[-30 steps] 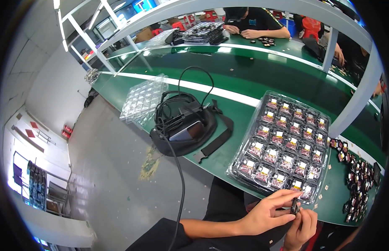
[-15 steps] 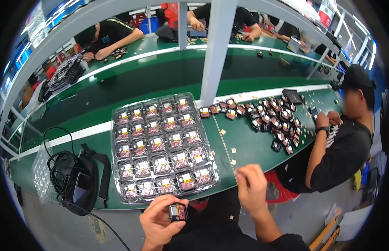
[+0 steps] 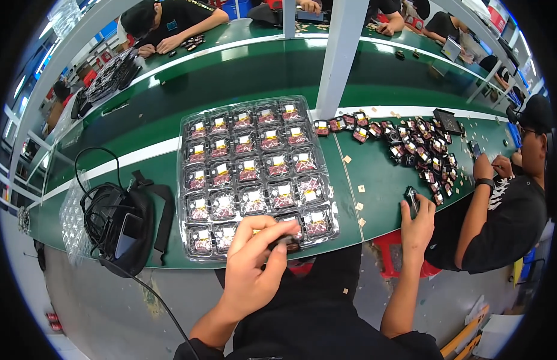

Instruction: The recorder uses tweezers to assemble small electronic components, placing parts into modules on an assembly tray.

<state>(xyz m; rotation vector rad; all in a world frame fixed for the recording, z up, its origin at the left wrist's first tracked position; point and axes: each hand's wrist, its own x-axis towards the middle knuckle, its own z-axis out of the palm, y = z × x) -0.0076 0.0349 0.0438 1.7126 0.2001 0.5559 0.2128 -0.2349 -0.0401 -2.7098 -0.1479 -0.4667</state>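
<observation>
A clear plastic tray point(image 3: 188, 123) with rows of small dark square parts lies on the green table in front of me. My left hand point(image 3: 254, 264) pinches one small dark part point(image 3: 288, 241) over the tray's near edge, at the front row. My right hand point(image 3: 417, 223) reaches out to the right and grips another small dark part point(image 3: 412, 199) on the table. A heap of the same dark parts point(image 3: 419, 147) spreads across the table to the right of the tray.
A black bag with cables point(image 3: 119, 228) sits left of the tray, beside an empty clear tray point(image 3: 71, 216). A white post point(image 3: 341, 54) rises behind the tray. A person in black point(image 3: 500, 210) works at my right; others sit across the far table.
The view swung back toward the tray. My left hand carried its part up to the tray's front row, and my right hand moved right and took hold of a part on the table.
</observation>
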